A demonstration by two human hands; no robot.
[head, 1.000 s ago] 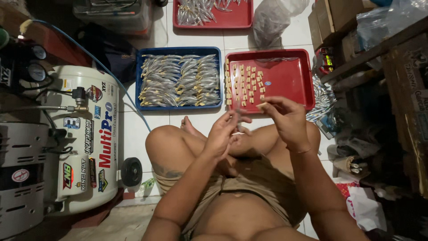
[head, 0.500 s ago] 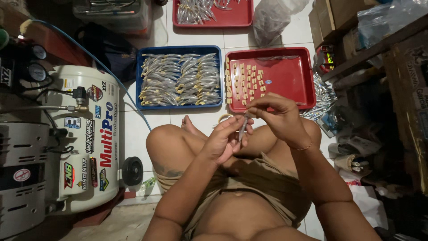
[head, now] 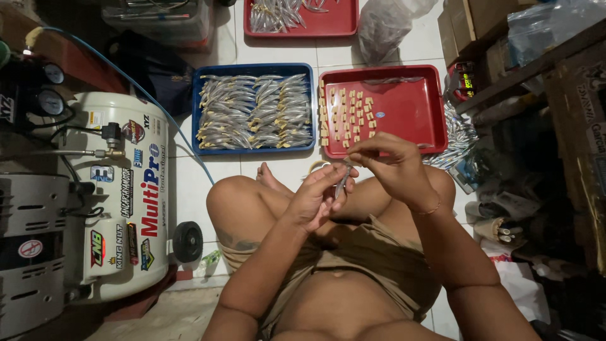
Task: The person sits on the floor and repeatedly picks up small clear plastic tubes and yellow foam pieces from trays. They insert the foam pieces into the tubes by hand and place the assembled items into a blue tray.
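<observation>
A person sits cross-legged on a white tiled floor [head: 284,167], seen from above, both bare hands raised over the lap. At the far left stands a cream air compressor [head: 120,208] covered in coloured stickers, with a small black wheel at its near end and a thin blue hose [head: 136,88] running off toward the top of the scene. Beyond the knees, side by side, lie a blue tray [head: 254,68], filled with rows of slim silver pieces, and a red tray [head: 416,120], which carries short tan pieces in loose columns on its left half and is bare on its right. A second red tray [head: 328,26] with more silver pieces sits farther off, just left of a grey plastic bag [head: 385,25]. Cardboard boxes and dark shelving [head: 543,95] crowd the right side. The left hand [head: 315,196] and right hand [head: 388,165] meet just near of the red tray's edge. Between them is a small silver piece [head: 341,183], slender and hanging nearly upright. The right hand's grip is pinched on its upper end with thumb and fingertips; the left hand's grip closes on its lower part, fingers curled around it.
</observation>
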